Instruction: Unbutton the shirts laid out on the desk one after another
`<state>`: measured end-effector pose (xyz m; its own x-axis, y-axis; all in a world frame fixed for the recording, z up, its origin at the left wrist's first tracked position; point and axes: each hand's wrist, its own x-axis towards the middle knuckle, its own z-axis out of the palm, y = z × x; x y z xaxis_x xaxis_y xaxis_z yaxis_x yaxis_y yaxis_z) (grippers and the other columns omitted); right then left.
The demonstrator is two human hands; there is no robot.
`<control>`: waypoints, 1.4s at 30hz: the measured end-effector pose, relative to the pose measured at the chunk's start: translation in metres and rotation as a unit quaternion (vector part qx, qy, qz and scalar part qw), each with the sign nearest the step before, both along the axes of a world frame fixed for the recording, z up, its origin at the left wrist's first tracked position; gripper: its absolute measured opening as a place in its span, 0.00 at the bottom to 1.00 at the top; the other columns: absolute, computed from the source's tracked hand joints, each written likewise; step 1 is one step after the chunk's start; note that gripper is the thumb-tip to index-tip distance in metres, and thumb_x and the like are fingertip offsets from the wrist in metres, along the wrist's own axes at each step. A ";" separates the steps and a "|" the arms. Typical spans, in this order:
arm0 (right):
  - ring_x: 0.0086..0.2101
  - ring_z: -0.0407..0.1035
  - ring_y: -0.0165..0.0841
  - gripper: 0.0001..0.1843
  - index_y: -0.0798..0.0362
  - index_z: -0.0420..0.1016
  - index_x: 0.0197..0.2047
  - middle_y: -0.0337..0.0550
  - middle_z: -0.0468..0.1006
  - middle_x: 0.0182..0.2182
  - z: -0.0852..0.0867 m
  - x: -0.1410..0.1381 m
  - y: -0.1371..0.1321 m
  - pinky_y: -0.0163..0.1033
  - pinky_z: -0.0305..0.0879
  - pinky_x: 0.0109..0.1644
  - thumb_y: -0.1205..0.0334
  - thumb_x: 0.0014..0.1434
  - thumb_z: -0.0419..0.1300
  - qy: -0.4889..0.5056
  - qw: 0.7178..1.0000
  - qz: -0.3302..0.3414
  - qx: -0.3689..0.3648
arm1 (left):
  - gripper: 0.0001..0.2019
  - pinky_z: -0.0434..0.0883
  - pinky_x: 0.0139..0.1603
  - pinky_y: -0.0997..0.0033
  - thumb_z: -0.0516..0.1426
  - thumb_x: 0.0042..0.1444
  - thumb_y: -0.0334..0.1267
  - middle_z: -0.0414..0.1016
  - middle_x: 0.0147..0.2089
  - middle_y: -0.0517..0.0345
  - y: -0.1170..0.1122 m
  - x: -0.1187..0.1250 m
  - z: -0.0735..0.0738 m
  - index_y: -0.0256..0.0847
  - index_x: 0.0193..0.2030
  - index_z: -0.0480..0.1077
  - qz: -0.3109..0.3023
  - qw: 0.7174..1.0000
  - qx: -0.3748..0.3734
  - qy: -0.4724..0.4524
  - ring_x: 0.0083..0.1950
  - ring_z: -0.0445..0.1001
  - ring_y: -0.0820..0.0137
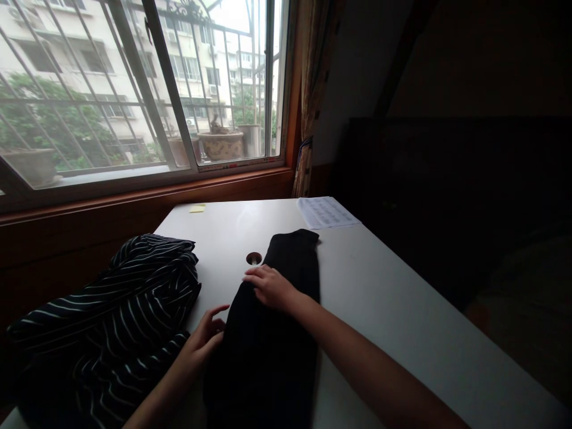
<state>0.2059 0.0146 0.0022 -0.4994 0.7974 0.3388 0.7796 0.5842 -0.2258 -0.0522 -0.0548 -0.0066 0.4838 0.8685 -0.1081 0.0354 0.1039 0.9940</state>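
Observation:
A long black garment (272, 351), folded into a strip, lies flat on the white table (357, 286) in front of me. Its exact kind does not show in the dark cloth. My right hand (271, 287) rests on top of it, palm down, with the fingers stretched toward its left edge. Beside that same edge, nearer to me, is my left hand (208, 338); its fingers are curved and apart, and the fingertips are at or close to the cloth. To the left a black garment with white stripes (138, 310) lies in a crumpled heap.
Printed sheets of paper (328, 212) lie at the table's far right corner. A yellow sticky note (197, 208) is near the far left edge. A round cable hole (254, 258) opens beside the black garment. Behind stand a barred window (192, 89) and a tied curtain (308, 101).

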 end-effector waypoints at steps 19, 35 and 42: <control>0.39 0.67 0.34 0.07 0.51 0.74 0.44 0.44 0.76 0.41 -0.002 0.007 -0.013 0.40 0.63 0.46 0.68 0.66 0.55 0.008 0.992 0.088 0.095 | 0.26 0.59 0.29 0.74 0.57 0.62 0.51 0.62 0.29 0.63 -0.002 0.004 0.001 0.42 0.63 0.63 0.004 0.991 0.098 0.089 0.29 0.63 0.71; 0.46 0.73 0.40 0.05 0.46 0.71 0.44 0.45 0.79 0.44 0.014 0.215 -0.132 0.51 0.70 0.53 0.61 0.66 0.55 0.086 0.962 -0.195 0.168 | 0.26 0.64 0.29 0.77 0.64 0.53 0.54 0.67 0.31 0.63 0.021 -0.020 0.000 0.40 0.52 0.67 0.202 0.978 0.040 0.013 0.30 0.67 0.72; 0.43 0.75 0.47 0.13 0.45 0.75 0.39 0.53 0.80 0.40 -0.022 0.329 -0.210 0.55 0.67 0.52 0.51 0.64 0.51 0.032 0.942 -0.306 0.131 | 0.16 0.61 0.24 0.78 0.62 0.55 0.45 0.68 0.29 0.64 0.016 -0.030 -0.001 0.43 0.50 0.73 -0.050 0.980 0.058 0.182 0.24 0.66 0.74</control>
